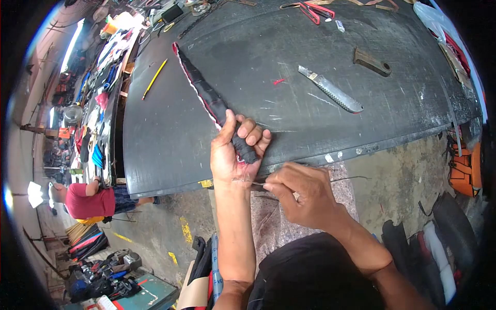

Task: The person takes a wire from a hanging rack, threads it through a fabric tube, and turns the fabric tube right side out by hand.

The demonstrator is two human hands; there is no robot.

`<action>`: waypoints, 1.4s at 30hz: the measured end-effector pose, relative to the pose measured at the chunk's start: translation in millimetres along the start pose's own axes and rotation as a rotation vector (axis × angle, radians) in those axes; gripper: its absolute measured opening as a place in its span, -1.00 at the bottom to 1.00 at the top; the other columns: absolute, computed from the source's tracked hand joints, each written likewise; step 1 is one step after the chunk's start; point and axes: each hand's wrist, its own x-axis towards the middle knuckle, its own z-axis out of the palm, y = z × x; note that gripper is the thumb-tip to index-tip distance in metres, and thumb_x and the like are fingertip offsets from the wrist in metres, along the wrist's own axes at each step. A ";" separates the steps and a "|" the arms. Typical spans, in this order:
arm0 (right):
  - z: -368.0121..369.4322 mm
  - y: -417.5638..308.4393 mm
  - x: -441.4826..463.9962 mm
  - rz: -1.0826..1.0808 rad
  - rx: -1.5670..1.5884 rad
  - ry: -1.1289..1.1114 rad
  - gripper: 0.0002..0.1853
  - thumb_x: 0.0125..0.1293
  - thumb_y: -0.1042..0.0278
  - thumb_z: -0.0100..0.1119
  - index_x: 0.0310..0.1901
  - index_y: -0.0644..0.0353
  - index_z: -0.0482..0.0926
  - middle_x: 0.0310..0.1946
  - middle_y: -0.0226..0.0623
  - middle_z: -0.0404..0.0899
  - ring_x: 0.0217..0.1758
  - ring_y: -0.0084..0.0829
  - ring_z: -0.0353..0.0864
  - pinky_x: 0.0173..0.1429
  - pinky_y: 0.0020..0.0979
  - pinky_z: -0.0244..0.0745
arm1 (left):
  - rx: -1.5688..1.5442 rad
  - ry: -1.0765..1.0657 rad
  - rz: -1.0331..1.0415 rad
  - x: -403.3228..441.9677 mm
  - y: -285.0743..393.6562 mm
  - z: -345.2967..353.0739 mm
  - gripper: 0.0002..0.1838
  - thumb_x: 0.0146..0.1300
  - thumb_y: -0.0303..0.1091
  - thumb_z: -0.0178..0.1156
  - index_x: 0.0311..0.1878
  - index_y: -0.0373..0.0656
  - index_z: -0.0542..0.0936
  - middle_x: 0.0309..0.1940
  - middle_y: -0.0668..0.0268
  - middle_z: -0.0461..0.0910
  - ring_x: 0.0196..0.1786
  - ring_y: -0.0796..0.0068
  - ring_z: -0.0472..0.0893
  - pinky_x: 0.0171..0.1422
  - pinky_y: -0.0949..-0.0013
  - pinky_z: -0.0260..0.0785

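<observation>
My left hand (240,142) is closed around the thick end of a long, tapered black roll (204,93) with a red and white edge along one side. The roll slants up and left over the dark table, narrowing toward its far tip. Close to the left wrist, my right hand (302,194) is closed in a pinch on a thin wire-like strand (350,179). One end of the strand sticks out to the right of the hand. A short, thin light piece crosses in front of the left wrist; whether it belongs to the same strand is unclear.
On the dark table (170,155) lie a yellow pencil (154,80), a grey utility knife (330,89), a flat brownish tool (372,62) and red-handled scissors (311,11). A person in a red shirt (90,201) stands at the left. An orange bag (464,168) is at the right.
</observation>
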 end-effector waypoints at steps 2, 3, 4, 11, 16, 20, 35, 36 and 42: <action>-4.8 -4.7 4.5 0.062 0.119 -0.004 -0.94 0.28 0.58 0.33 -0.30 0.28 0.61 -0.46 -0.24 0.60 -0.46 -0.37 0.62 -0.38 -0.37 0.46 | -0.010 0.024 0.013 1.5 -0.4 4.3 -0.68 0.59 -0.05 0.10 -0.18 -0.11 0.52 -0.49 0.39 0.42 -0.42 0.44 0.46 0.02 0.11 0.57; -6.5 -6.8 6.8 0.060 0.117 -0.007 -0.94 0.28 0.58 0.33 -0.30 0.28 0.61 -0.46 -0.24 0.60 -0.46 -0.37 0.62 -0.38 -0.37 0.46 | -0.013 0.023 0.015 0.8 -0.6 5.6 -0.68 0.59 -0.05 0.10 -0.18 -0.11 0.52 -0.49 0.39 0.42 -0.42 0.44 0.46 0.02 0.11 0.57; -7.9 -8.8 9.6 0.144 0.124 0.017 -0.93 0.27 0.58 0.34 -0.30 0.28 0.61 -0.44 -0.26 0.61 -0.44 -0.40 0.62 -0.35 -0.39 0.47 | -0.010 0.056 0.039 -1.0 -0.8 7.7 -0.68 0.58 -0.05 0.11 -0.19 -0.11 0.52 -0.48 0.38 0.43 -0.41 0.43 0.47 0.03 0.09 0.56; 16.7 5.2 33.3 -0.004 0.186 0.198 -0.85 0.21 0.59 0.33 -0.20 0.31 0.59 -0.31 -0.15 0.61 -0.25 -0.24 0.68 -0.19 -0.31 0.56 | 0.092 0.138 0.141 -6.7 -9.4 22.3 -0.66 0.54 -0.01 0.17 -0.21 -0.10 0.51 -0.47 0.34 0.46 -0.38 0.38 0.49 0.04 0.06 0.52; 22.4 14.3 31.7 -0.010 0.200 0.147 -0.84 0.33 0.59 0.34 -0.11 0.27 0.58 -0.36 -0.48 0.53 -0.33 -0.61 0.54 -0.18 -0.50 0.49 | 0.117 0.146 0.149 -7.5 -5.9 10.0 -0.66 0.54 0.00 0.16 -0.21 -0.08 0.50 -0.47 0.34 0.46 -0.38 0.39 0.49 -0.10 0.14 0.47; 18.2 9.7 18.6 0.369 0.751 0.013 -0.87 0.41 0.53 0.29 -0.06 0.21 0.56 -0.36 -0.50 0.51 -0.47 -0.68 0.41 -0.35 -0.56 0.35 | 0.072 0.089 0.102 -5.5 -5.0 0.4 -0.65 0.55 0.02 0.14 -0.20 -0.08 0.49 -0.48 0.33 0.45 -0.39 0.41 0.48 -0.20 0.20 0.42; -10.9 -16.6 43.1 0.652 1.083 0.073 -0.93 0.49 0.44 0.23 -0.07 0.17 0.55 -0.34 -0.48 0.55 -0.61 -0.85 0.12 -0.55 -0.66 -0.04 | 1.576 0.072 0.919 -58.4 15.6 40.9 -0.69 0.39 -0.43 0.29 0.16 -0.29 0.64 -0.18 0.24 0.64 -0.14 0.39 0.64 -0.05 0.36 0.55; -8.2 -19.4 44.1 0.625 1.022 0.074 -0.92 0.48 0.45 0.23 -0.07 0.18 0.55 -0.33 -0.48 0.55 -0.60 -0.86 0.12 -0.55 -0.67 -0.04 | 1.760 -0.127 0.997 -61.5 20.1 43.7 -0.67 0.33 -0.53 0.32 0.15 -0.30 0.66 -0.18 0.23 0.64 -0.15 0.39 0.64 -0.06 0.36 0.54; -6.5 -24.9 45.3 0.515 0.825 0.041 -0.86 0.45 0.45 0.25 -0.02 0.21 0.57 -0.30 -0.49 0.56 -0.55 -0.89 0.13 -0.51 -0.68 -0.05 | 1.817 -0.240 0.933 -62.0 31.0 49.7 -0.80 0.23 -0.67 0.29 -0.08 -0.35 0.65 -0.18 0.19 0.59 -0.19 0.38 0.62 -0.09 0.35 0.50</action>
